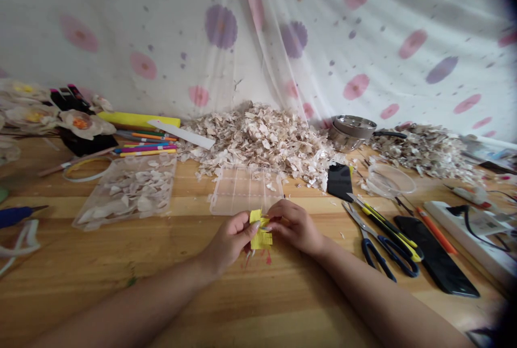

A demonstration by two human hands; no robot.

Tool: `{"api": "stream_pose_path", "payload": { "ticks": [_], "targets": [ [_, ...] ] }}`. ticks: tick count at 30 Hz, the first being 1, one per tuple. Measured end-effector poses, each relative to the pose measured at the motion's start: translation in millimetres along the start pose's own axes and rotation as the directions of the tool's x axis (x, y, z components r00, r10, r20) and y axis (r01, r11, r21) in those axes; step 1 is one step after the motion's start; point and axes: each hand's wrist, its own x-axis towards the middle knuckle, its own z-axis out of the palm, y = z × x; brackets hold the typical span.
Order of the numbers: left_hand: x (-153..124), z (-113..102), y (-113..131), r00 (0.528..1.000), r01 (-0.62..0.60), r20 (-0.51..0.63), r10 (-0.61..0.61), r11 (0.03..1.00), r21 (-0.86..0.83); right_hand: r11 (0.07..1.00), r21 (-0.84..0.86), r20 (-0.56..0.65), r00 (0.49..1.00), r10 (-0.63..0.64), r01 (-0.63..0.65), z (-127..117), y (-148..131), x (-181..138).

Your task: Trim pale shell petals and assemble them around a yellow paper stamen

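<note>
Between my two hands, over the middle of the wooden table, is a small piece of yellow crepe paper [262,239] with slits cut along its right side. My left hand [234,237] pinches the paper from the left, thumb on its face. From the right, my right hand [297,227] has its fingers closed at the fringed edge, touching the strips. A thin white stick-like bit [253,253] pokes out below the paper; what it belongs to is hidden.
Behind my hands lies a clear divided box [247,202], before a heap of pale petals [266,138]. A petal-filled tray [137,194] is on the left. Scissors [374,240], a yellow-black cutter knife [388,227], a phone [436,256] and a power strip [468,240] lie on the right.
</note>
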Motion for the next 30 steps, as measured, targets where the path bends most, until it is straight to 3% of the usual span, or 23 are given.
{"api": "stream_pose_path", "payload": {
  "ticks": [8, 14, 25, 30],
  "targets": [
    [2.4, 0.5, -5.7, 1.000, -0.006, 0.007, 0.006, 1.000, -0.015, 0.973, 0.172, 0.032, 0.988, 0.150, -0.153, 3.2, -4.4, -0.8],
    [2.9, -0.3, -7.9, 0.999, -0.032, 0.018, 0.032, 0.999, -0.009, 0.969, 0.220, 0.026, 0.993, 0.112, -0.115, 3.0, -7.1, 0.9],
    [0.0, 0.3, -6.4, 0.999, -0.014, 0.051, 0.013, 1.000, 0.007, 0.997, -0.051, 0.058, 0.997, -0.055, 0.058, -1.1, -5.9, -0.4],
    [-1.0, 0.7, -5.9, 0.999, -0.003, 0.041, 0.002, 1.000, 0.028, 0.987, -0.144, 0.002, 0.997, -0.074, 0.074, -2.1, -7.1, -0.8]
  ]
}}
